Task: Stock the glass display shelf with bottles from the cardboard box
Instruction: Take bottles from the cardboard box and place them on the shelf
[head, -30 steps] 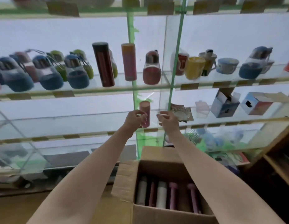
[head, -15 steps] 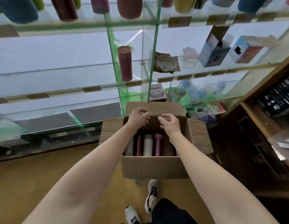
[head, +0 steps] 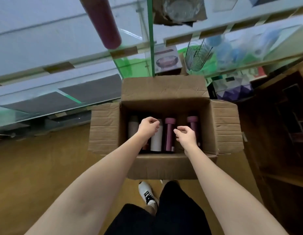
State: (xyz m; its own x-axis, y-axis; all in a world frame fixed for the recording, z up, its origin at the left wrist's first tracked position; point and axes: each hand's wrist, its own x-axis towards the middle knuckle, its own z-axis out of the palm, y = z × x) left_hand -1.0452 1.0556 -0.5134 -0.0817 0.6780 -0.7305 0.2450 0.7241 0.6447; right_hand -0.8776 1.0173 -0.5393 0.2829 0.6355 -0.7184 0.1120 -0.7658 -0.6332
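An open cardboard box point(head: 105, 128) stands on the floor below the glass display shelf point(head: 50, 48). Inside it stand several bottles: a white one point(head: 156, 141), a maroon one point(head: 169, 133), another maroon one point(head: 192, 121) and a pale one point(head: 133, 126) at the left. My left hand point(head: 148, 127) hovers over the white bottle with loosely curled fingers and holds nothing. Just right of the middle maroon bottle, my right hand point(head: 186, 135) hangs the same way, empty. A pink bottle point(head: 103, 19) stands on the glass shelf above.
Dark wooden shelving point(head: 283, 133) stands at the right. Boxed goods point(head: 166, 58), a wire basket point(head: 197, 56) and a packaged glass dish point(head: 179, 9) sit on the shelves behind the box. My shoe point(head: 146, 192) is on the wooden floor just in front of it.
Both hands came down from the shelf, where the pink bottle stays, and now reach into the box. The view tilted down toward the floor.
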